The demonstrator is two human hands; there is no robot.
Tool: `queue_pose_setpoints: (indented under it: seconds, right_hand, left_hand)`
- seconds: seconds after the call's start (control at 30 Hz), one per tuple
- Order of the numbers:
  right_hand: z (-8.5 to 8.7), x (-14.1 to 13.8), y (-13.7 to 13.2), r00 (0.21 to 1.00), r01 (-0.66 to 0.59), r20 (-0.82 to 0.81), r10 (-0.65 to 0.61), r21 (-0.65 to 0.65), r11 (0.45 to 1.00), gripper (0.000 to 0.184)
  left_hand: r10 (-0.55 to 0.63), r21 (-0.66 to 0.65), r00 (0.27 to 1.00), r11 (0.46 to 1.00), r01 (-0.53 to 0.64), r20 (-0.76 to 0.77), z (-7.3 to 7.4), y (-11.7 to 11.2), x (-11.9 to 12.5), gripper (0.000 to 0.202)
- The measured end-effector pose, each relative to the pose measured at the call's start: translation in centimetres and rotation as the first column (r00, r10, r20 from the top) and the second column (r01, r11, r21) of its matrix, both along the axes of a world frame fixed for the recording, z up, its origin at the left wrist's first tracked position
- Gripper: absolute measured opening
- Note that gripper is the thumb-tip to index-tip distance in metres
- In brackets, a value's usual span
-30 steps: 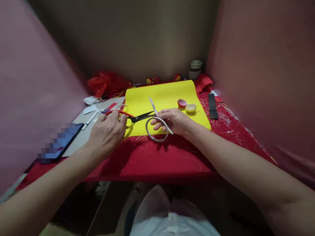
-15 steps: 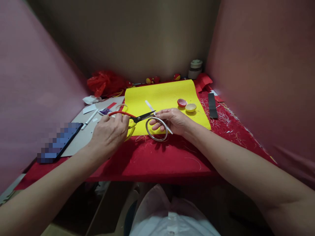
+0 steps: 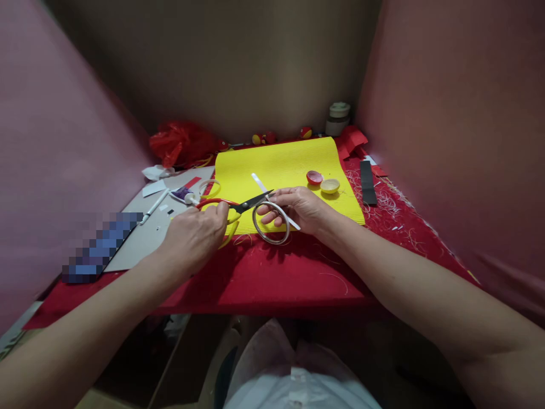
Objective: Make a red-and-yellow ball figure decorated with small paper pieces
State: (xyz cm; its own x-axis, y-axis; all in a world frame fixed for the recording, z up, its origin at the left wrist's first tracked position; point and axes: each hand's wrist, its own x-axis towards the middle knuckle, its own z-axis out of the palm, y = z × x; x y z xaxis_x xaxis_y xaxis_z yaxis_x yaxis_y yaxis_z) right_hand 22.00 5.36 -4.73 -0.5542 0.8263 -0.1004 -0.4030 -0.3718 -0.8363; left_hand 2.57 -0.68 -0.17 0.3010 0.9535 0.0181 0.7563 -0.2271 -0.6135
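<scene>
My left hand (image 3: 199,230) is closed around the red and yellow handles of a pair of scissors (image 3: 247,206). Their dark blades point right and reach the fingertips of my right hand (image 3: 298,205). Between thumb and forefinger, that hand pinches a narrow white strip (image 3: 291,220), whose far end stands out over the yellow sheet. A round ring (image 3: 258,233), pale on its outside, hangs at the same fingers, with some fingertips showing through it. Whether strip and ring are joined is hard to see. Under the hands lies the ridged yellow sheet (image 3: 272,156).
Two small half-shells, red (image 3: 314,178) and yellow (image 3: 330,186), sit on the sheet. A black strip (image 3: 368,183) lies at right among loose threads. On the left are a grey board (image 3: 123,255), a glue tube (image 3: 184,195), a white pen (image 3: 155,205) and a phone (image 3: 102,250). A lidded jar (image 3: 338,119) stands behind.
My left hand has shifted slightly right with the scissors, and its grip on the handles has drawn closer. The blades look more closed at the strip. My right hand stays nearly still.
</scene>
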Motion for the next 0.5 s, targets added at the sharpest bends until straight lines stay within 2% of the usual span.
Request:
queue_pose_setpoints:
  seconds: [0.2, 0.33, 0.4, 0.5]
  right_hand:
    - [-0.2, -0.1, 0.3, 0.994, 0.098, 0.057, -0.095, -0.048, 0.994, 0.010]
    - [0.0, -0.2, 0.3, 0.986, 0.164, 0.060, -0.159, -0.109, 0.980, 0.010]
    - [0.1, -0.2, 0.2, 0.985, 0.171, 0.049, -0.166, -0.120, 0.978, 0.009]
    - [0.1, -0.2, 0.3, 0.982, 0.186, 0.037, -0.183, -0.135, 0.973, 0.010]
  left_hand:
    - [0.138, -0.117, 0.990, 0.984, -0.133, 0.036, 0.5, 0.1, -0.3, 0.034]
    - [0.275, -0.204, 0.956, 0.946, -0.250, 0.106, 1.0, 1.0, -1.8, 0.039]
    - [0.283, -0.215, 0.947, 0.945, -0.247, 0.155, 0.8, 1.7, -3.0, 0.042]
    - [0.225, -0.164, 0.938, 0.969, -0.186, 0.264, -0.4, 2.9, -5.0, 0.040]
